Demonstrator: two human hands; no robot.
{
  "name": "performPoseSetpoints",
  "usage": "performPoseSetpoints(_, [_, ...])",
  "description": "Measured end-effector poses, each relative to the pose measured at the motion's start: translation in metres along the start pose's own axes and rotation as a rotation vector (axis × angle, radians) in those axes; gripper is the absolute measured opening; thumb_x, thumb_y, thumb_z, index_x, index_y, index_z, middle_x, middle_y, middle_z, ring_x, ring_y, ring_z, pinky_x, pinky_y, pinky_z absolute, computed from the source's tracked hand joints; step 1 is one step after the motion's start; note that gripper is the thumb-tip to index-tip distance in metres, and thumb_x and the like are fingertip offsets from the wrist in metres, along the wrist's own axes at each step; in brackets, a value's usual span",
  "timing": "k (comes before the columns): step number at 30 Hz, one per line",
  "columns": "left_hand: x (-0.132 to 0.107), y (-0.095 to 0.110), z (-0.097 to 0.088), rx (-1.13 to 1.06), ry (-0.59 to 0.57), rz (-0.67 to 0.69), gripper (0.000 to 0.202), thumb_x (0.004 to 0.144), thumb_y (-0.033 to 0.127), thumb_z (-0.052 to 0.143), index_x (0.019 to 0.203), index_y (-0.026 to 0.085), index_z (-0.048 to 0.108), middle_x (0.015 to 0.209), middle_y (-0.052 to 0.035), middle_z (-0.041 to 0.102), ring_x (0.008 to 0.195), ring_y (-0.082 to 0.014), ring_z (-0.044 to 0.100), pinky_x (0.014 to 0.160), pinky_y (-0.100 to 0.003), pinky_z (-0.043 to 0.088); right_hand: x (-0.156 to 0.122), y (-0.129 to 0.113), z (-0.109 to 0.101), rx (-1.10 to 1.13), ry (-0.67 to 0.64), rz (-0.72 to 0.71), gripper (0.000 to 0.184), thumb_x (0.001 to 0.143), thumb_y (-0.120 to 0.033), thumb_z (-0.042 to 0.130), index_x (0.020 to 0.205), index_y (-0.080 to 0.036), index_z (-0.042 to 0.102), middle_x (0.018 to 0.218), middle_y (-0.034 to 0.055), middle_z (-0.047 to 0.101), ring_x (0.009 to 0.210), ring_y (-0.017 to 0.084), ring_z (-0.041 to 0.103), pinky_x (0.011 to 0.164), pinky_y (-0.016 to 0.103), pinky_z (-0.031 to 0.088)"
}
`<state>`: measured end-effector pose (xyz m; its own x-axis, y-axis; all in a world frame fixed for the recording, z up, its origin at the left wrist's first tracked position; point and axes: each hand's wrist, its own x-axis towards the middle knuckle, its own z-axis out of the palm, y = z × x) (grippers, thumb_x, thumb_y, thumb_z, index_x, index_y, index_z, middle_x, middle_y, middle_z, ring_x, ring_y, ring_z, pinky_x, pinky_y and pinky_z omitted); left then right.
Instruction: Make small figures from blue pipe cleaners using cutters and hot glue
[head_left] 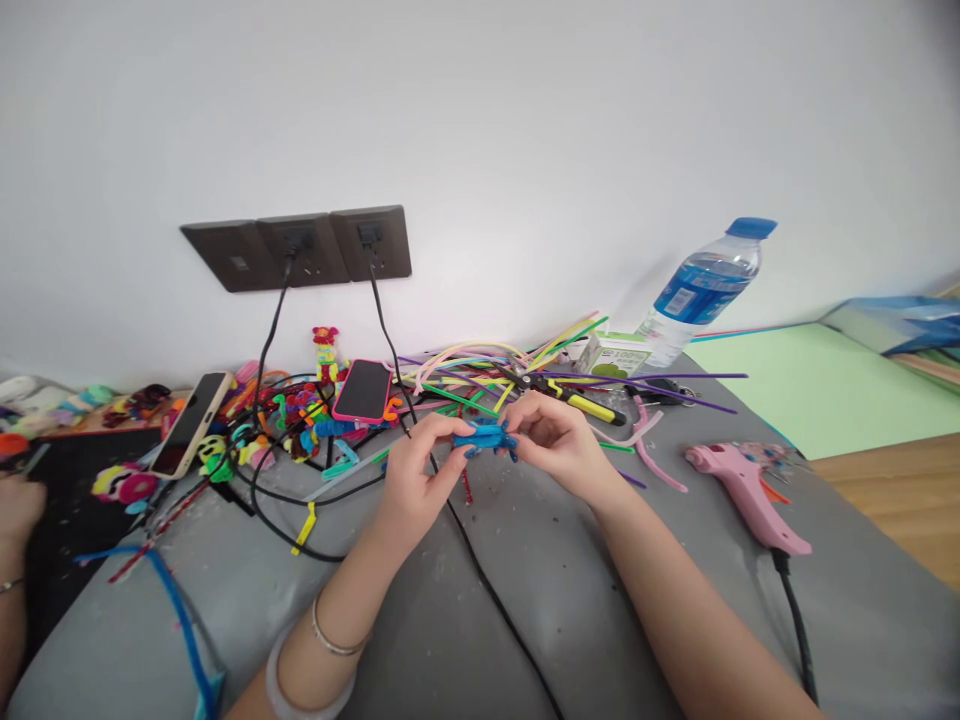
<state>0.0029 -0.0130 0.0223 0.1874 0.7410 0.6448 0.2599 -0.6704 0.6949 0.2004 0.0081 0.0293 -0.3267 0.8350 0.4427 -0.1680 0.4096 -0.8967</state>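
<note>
Between my two hands is a small blue fuzzy piece of bent pipe cleaner [480, 437], held above the grey table mat. My left hand [424, 470] pinches its left end between thumb and fingers. The right end is gripped by the fingertips of my right hand [555, 440], with darker blue bits showing there. Just behind my right hand lie yellow-and-black pliers [581, 400] among loose pipe cleaners [480, 365] of many colours. A longer blue pipe cleaner [180, 610] rests on the mat at lower left.
A pink glue gun [750, 495] with its cord lies at right. A tilted water bottle [701, 290] and a small green-and-white box [615, 352] stand by the wall. Two phones [364, 390] and several pipe-cleaner figures fill the left. Black cables cross the mat. Another person's hand [19, 510] shows far left.
</note>
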Motion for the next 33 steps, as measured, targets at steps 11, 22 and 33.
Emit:
performPoseSetpoints(11, [0.0015,-0.0001,-0.0034,-0.015,-0.054,0.027,0.011,0.091,0.017,0.058,0.100,0.020,0.063,0.088,-0.0044,0.068,0.080,-0.0144,0.065,0.070,-0.023,0.052,0.0001,-0.0029,-0.0002,0.013,-0.014,-0.002,0.010,0.086,-0.026,0.069,0.083,-0.020,0.062,0.074,0.0000,0.061,0.062,0.012,0.061,0.056,0.024,0.048])
performPoseSetpoints(22, [0.0037,0.0040,-0.0071,-0.013,-0.112,0.045,0.018,0.080,0.009,0.059,0.093,0.021,0.059,0.083,-0.0019,0.065,0.071,-0.0125,0.060,0.066,-0.023,0.050,-0.0030,-0.0023,-0.0023,0.064,-0.086,0.046,0.007,0.084,-0.016,0.069,0.083,-0.020,0.063,0.077,0.0003,0.063,0.065,0.012,0.064,0.061,0.024,0.051])
performPoseSetpoints(33, [0.0028,0.0032,-0.0068,0.080,-0.100,0.124,0.020,0.080,0.011,0.056,0.096,0.022,0.058,0.083,-0.0010,0.066,0.072,-0.0132,0.061,0.067,-0.024,0.050,-0.0038,-0.0004,-0.0012,0.021,-0.076,0.050,0.008,0.084,-0.022,0.070,0.083,-0.020,0.062,0.080,0.0020,0.064,0.067,0.013,0.064,0.063,0.027,0.053])
